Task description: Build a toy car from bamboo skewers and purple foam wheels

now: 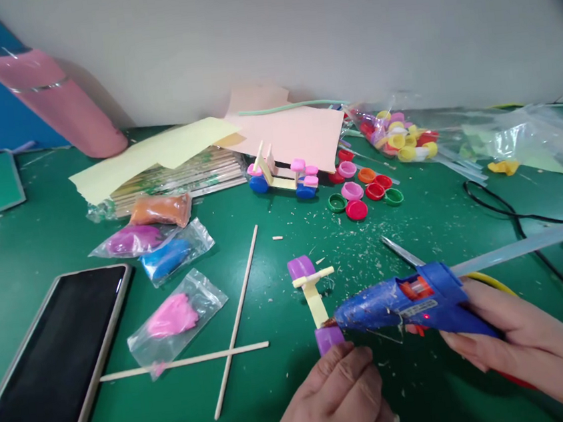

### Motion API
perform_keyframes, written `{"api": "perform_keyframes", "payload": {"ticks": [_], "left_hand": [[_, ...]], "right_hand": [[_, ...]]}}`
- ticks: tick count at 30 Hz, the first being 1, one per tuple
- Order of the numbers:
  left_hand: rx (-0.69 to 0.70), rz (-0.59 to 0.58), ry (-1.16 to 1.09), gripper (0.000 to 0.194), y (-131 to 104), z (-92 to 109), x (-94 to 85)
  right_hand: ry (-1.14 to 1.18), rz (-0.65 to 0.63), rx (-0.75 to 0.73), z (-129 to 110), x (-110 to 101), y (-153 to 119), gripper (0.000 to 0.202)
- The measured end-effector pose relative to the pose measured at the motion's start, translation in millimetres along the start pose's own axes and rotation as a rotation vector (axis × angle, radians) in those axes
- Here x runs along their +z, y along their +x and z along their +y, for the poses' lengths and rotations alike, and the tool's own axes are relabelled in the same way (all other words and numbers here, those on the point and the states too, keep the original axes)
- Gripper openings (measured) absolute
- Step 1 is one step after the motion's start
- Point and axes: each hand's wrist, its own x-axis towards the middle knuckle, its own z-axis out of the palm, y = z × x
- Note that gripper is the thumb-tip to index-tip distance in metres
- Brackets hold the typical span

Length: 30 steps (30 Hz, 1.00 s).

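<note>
My right hand [520, 333] is wrapped round a blue hot glue gun [376, 305] with a small red light lit on its side. A clear glue stick [526, 245] juts from its back. The nozzle touches or nearly touches a small craft vehicle [315, 305], made of a pale yellow strip with purple ends and a short crossbar at the far end. My left hand [339, 399] has its fingers closed at the near purple end of that vehicle; its fingertips are partly hidden. Behind the glue gun lie scissors [400, 250], their handles mostly covered.
A finished-looking toy car [283, 177] with blue wheels stands farther back, beside loose bottle caps [352, 191]. Bagged clay [172, 316], crossed wooden sticks [241, 302] and a phone [74, 340] lie left. A pink bottle [56, 104] leans at the back; a black cable [518, 219] runs right.
</note>
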Motion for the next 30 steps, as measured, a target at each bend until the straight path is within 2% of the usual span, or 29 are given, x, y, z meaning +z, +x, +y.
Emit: {"api": "perform_keyframes", "payload": {"ticks": [6, 9, 13, 19, 28, 30], "left_hand": [[-0.023, 0.011, -0.002, 0.027, -1, 1, 0.1], [-0.011, 0.004, -0.002, 0.025, -3, 1, 0.1], [0.005, -0.017, -0.001, 0.024, -3, 1, -1.8], [-0.025, -0.039, -0.018, 0.025, -1, 0, -2.6], [-0.031, -0.024, -0.022, 0.023, -4, 1, -1.1], [-0.039, -0.015, -0.021, 0.024, -3, 1, -1.1]], "right_hand": [[-0.016, -0.249, -0.005, -4, -10, 9, 0.039], [-0.025, -0.291, -0.018, -7, -12, 10, 0.038], [-0.067, -0.242, 0.005, -4, -11, 6, 0.041], [-0.251, -0.11, 0.045, 13, -13, 1, 0.046], [-0.161, -0.03, 0.056, 21, -7, -4, 0.046], [-0.14, 0.043, 0.037, 21, -6, -5, 0.048]]}}
